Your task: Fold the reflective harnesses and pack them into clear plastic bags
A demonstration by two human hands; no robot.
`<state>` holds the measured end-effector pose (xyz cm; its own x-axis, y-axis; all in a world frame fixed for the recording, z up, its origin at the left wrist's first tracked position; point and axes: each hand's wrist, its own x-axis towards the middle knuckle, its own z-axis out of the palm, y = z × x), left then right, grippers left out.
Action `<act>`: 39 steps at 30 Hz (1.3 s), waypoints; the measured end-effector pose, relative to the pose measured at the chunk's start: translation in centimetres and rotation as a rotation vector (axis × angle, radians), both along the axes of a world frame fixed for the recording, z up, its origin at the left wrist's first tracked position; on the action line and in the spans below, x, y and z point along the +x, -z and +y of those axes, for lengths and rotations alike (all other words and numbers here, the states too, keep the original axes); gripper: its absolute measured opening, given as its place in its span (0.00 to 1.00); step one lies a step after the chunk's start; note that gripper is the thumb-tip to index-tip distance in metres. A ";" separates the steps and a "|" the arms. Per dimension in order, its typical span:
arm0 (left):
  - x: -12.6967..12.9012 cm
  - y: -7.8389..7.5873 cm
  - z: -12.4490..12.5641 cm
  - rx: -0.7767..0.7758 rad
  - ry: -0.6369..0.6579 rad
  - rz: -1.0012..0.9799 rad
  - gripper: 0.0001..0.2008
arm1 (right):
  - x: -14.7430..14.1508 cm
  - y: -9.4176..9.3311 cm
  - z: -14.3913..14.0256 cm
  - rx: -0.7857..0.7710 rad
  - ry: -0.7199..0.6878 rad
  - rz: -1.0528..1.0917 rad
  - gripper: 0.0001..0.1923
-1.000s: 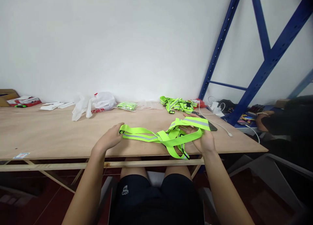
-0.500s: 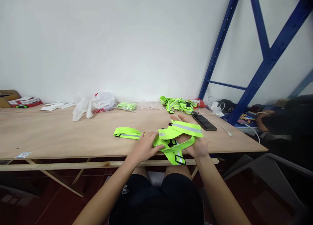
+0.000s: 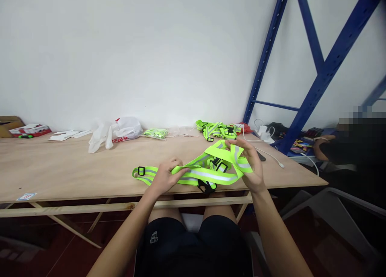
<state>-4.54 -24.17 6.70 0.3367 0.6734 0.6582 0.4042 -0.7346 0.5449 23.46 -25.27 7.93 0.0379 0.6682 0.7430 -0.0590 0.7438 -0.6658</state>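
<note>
A neon-yellow reflective strap harness (image 3: 211,175) with grey stripes and black buckles stretches between my two hands above the table's front edge. My left hand (image 3: 169,174) pinches its straps near the middle, thumb on top. A looped strap end with a black slider extends to the left of that hand, over the tabletop. Around the folded right end, my right hand (image 3: 251,164) curls its fingers, partly hidden by the straps. Black buckles hang in the loop between the hands.
On the wooden table (image 3: 75,168), a second heap of reflective straps (image 3: 218,129) lies at the back right, beside a partly hidden phone (image 3: 261,156) and white cable. A bagged strap pack (image 3: 155,133) and white plastic bag (image 3: 128,128) sit at the back. A blue rack (image 3: 313,88) and another person are at right.
My left hand has shifted slightly left and my right hand has raised its end. The straps, bunched before, are now spread out between the hands.
</note>
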 end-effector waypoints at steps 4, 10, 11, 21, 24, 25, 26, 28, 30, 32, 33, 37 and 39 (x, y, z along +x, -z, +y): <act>-1.5 -1.3 -0.1 0.068 -0.047 -0.131 0.10 | 1.2 -0.6 -0.1 -0.017 -0.025 -0.118 0.33; -3.4 -1.6 0.5 -0.128 -0.280 -0.479 0.16 | 2.5 -0.9 -0.2 -0.058 -0.028 -0.328 0.31; -3.5 -1.5 0.6 -0.207 -0.269 -0.568 0.18 | 2.4 -0.7 0.0 -0.065 0.035 -0.364 0.31; -1.7 -2.2 0.2 -0.570 0.078 -0.980 0.23 | 0.0 1.0 1.7 0.066 0.471 -0.532 0.24; -1.8 -2.2 0.4 -0.644 0.119 -1.028 0.22 | 0.3 1.1 1.7 0.081 0.522 -0.529 0.16; -1.9 -2.2 0.5 -0.677 0.123 -1.043 0.21 | 0.5 1.1 1.6 0.060 0.535 -0.517 0.13; -2.2 -2.2 0.6 -0.706 0.117 -1.061 0.21 | 0.6 1.1 1.6 0.025 0.547 -0.496 0.10; -2.8 -2.2 0.8 -0.741 0.097 -1.107 0.19 | 0.9 0.9 1.5 -0.060 0.557 -0.421 0.06; -3.6 -2.4 0.9 -0.740 0.103 -1.179 0.16 | 1.1 0.7 1.6 -0.129 0.531 -0.292 0.05; -4.3 -2.6 1.1 -0.719 0.132 -1.272 0.15 | 1.2 0.5 1.9 -0.169 0.479 -0.134 0.05; -4.5 -2.7 1.2 -0.709 0.153 -1.318 0.13 | 1.2 0.6 2.1 -0.186 0.453 -0.063 0.05; -4.9 -3.1 1.3 -0.616 0.226 -1.452 0.04 | 1.4 1.1 2.9 -0.324 0.339 0.147 0.04; -5.1 -3.4 1.1 -0.513 0.260 -1.461 0.06 | 1.7 1.6 3.2 -0.449 0.242 0.229 0.10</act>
